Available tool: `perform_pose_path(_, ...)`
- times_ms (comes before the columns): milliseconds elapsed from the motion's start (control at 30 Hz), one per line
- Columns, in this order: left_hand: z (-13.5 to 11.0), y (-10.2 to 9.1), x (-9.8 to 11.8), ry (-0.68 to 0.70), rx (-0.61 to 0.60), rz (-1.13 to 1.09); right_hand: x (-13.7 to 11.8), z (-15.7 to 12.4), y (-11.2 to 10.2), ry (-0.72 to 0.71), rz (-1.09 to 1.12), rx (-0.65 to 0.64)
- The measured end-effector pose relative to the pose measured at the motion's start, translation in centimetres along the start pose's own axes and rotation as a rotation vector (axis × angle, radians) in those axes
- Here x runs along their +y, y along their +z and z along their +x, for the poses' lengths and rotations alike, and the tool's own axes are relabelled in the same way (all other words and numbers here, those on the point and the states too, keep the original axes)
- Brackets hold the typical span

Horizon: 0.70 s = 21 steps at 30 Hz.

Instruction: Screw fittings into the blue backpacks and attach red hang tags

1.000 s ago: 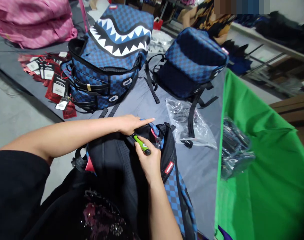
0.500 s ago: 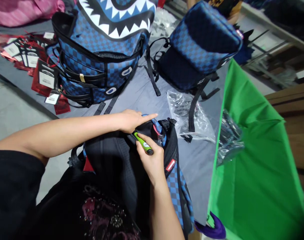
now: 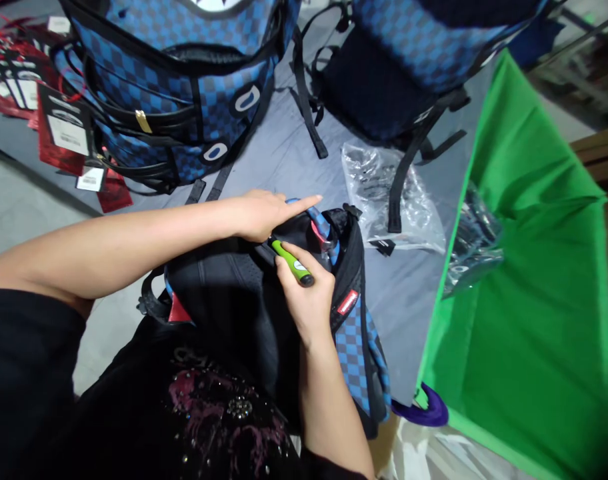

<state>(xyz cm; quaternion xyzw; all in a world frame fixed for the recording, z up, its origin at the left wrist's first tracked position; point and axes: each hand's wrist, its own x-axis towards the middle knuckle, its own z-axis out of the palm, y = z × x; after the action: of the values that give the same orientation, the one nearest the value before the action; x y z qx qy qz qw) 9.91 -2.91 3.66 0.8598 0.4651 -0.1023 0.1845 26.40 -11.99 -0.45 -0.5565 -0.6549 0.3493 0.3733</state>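
A black backpack with blue checkered sides lies in front of me, its padded back side up. At its top edge my left hand grips the fabric, one finger stretched to the right over the blue checkered handle loop. The other fingers are partly hidden. My right hand is closed around a slim tool with a green handle and black end cap. Its thin dark tip points up and left, close beside my left hand; where it meets the backpack I cannot make out.
Behind stands a blue checkered backpack; another checkered backpack stands at the right. Red and black hang tags lie at left. A clear plastic bag rests on the grey table. A green fabric bin borders it on the right.
My view has tilted downward, so the things on the table sit higher in the picture. Both hands keep nearly the same hold on the backpack and the green-handled tool.
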Motion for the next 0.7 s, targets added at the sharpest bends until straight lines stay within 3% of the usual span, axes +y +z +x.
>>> perform_pose_path(700,0.09,-0.26,0.01,-0.003,-0.011,0.026,0.08,0.17,-0.11,-0.035,-0.020,-0.008)
